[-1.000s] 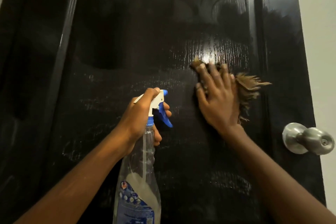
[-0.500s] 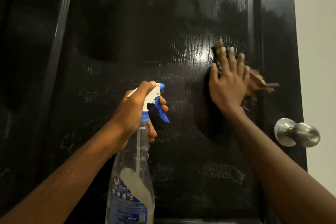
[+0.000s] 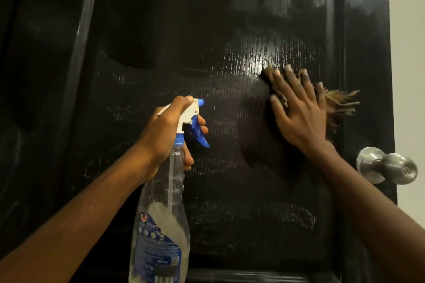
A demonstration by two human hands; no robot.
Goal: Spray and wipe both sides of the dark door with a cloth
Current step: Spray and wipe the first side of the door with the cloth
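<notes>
Lower now, right hand [image 3: 296, 119] on cloth [image 3: 338, 101], doorknob [image 3: 388, 165] nearby

Glossy dark door [image 3: 207, 30], streaked and wet; frayed brown cloth [image 3: 338, 101] flat against its right side; spray bottle [image 3: 161, 213] upright, part full.

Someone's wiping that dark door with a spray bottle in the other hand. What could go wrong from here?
The right hand presses the cloth flat against the door, not gripping it, so the cloth could slip and fall. A wide stroke might knock the hand on the knob nearby. The left hand holds the spray bottle with fingers by the trigger; a stray squeeze might spray where it isn't wanted.
</notes>
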